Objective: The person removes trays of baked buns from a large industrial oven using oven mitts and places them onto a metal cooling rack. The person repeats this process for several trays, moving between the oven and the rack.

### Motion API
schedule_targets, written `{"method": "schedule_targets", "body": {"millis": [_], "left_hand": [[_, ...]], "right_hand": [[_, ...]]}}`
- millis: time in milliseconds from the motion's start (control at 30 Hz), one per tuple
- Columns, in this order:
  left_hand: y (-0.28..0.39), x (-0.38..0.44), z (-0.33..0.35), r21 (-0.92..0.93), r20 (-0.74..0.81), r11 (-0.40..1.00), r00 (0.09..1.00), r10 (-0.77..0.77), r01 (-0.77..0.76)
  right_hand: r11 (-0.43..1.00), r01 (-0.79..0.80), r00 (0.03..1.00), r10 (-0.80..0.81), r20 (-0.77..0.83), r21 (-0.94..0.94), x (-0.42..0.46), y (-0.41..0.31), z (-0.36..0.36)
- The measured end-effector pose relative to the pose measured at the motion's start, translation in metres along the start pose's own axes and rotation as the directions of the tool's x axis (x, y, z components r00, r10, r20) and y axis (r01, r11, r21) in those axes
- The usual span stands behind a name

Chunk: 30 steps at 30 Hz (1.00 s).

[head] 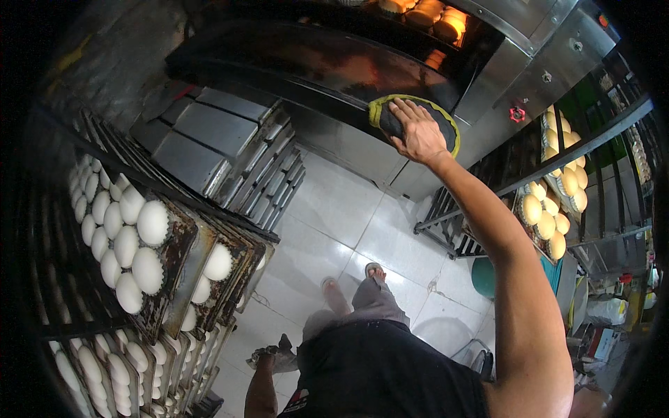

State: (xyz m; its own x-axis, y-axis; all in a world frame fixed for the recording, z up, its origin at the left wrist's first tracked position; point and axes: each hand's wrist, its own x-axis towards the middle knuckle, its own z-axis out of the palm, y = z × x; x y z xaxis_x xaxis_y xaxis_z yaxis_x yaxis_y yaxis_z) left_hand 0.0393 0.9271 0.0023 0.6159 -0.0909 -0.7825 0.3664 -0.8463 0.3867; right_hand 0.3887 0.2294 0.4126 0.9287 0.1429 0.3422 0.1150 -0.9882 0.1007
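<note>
My right hand [419, 135] lies with its fingers stretched on a dark round cloth pad [436, 115] with a yellow-green edge, which rests against the lowered oven door [313, 68]. Above the door, browned buns or small cakes in fluted cups [422, 16] glow inside the lit oven. Down at my left side, my left hand [267, 354] is closed around a crumpled grey cloth [285, 359]; its fingers are mostly covered by that cloth.
To the left, a dark metal rack holds trays of pale dough rounds in paper cups [126, 245]. Stacked metal pans [201, 130] stand below the door. At the right, another rack [575, 157] carries golden buns [546, 224], with a green bin [483, 277] beside it on the tiled floor.
</note>
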Motion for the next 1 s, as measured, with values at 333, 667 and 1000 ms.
{"method": "schedule_targets", "body": {"millis": [333, 667, 1000], "left_hand": [[0.03, 0.041, 0.001, 0.337, -0.08, 0.835, 0.897, -0.435, 0.435], [-0.004, 0.017, -0.007, 0.643, -0.039, 0.747, 0.982, -0.185, 0.166], [-0.011, -0.014, 0.018, 0.74, 0.062, 0.668, 0.981, -0.183, 0.078]], "right_hand": [[1.0, -0.01, 1.0, 0.01, -0.008, -0.008, 0.001, -0.002, 0.0], [1.0, -0.002, 1.0, 0.003, -0.022, 0.026, 0.003, -0.002, 0.002], [1.0, -0.012, 1.0, 0.012, -0.025, 0.026, 0.001, -0.002, 0.001]]}}
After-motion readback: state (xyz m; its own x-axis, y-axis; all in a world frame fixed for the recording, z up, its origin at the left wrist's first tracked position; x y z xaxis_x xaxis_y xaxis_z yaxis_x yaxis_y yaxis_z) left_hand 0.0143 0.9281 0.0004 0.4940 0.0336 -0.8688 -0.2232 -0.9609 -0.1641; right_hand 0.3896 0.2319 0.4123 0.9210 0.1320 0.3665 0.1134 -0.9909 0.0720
